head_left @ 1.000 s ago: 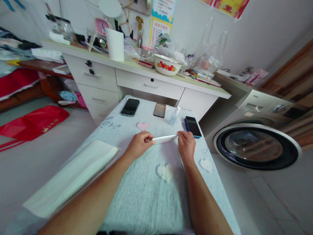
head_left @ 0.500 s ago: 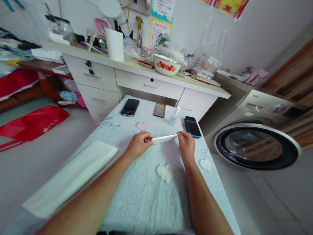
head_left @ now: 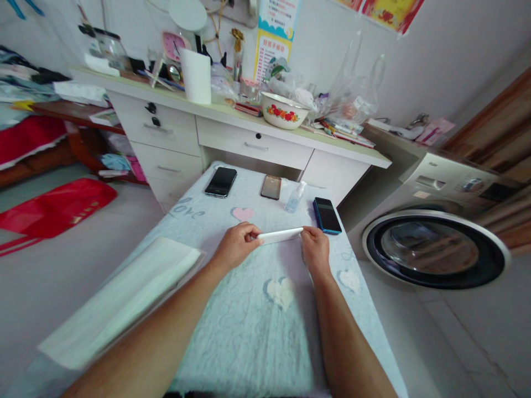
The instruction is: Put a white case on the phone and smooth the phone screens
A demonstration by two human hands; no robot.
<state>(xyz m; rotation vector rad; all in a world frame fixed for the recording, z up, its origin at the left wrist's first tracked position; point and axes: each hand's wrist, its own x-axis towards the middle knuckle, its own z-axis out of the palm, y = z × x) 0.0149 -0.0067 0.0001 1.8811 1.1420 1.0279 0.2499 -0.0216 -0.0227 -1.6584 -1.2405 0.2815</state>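
Between my two hands a narrow folded white sheet, like paper or cloth, stretches over the table. My left hand pinches its left end with closed fingers. At the other end, the fingertips of my right hand are closed on its corner. Just beyond the right hand lies a dark phone with a blue edge. A clear spray bottle stands behind the sheet. Farther back are a phone case and a black phone.
A pale cloth with hearts covers the table. Left of my forearm lies a flat stack of white sheets. Behind stands a cluttered desk with a flowered bowl and a white roll. A washing machine is at the right.
My right hand has shifted slightly at the sheet's right end, its fingers now tucked closer around the corner. The left hand and the sheet are almost still.
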